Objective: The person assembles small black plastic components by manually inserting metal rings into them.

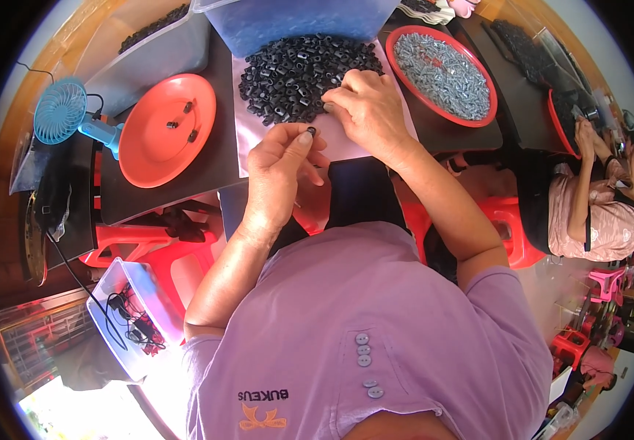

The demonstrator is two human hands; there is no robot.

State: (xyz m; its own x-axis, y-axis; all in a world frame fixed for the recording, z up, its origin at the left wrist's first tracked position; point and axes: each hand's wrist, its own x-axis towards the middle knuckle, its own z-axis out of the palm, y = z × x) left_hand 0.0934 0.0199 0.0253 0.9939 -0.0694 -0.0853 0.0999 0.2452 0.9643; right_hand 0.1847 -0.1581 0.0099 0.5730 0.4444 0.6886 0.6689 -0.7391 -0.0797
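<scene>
My left hand (277,165) is closed, pinching a small black plastic part (311,131) between thumb and forefinger in front of the pile. Over the right front edge of a heap of small black plastic parts (288,77) is my right hand (372,114), its fingers bent and pressed together. Whatever its fingertips hold, if anything, is hidden. The heap lies on a pink cloth (254,150). To the right, an orange-red tray (494,110) is filled with small silvery metal pieces (434,77). On the left, an orange-red plate (148,158) bears three small black pieces (172,125).
A translucent bin (221,26) stands behind the heap, another bin (177,62) at the back left. Beside the plate is a blue fan (60,110). A crate with cables (122,323) sits lower left. Another person (599,205) works at the right, hands by a red tray (560,125).
</scene>
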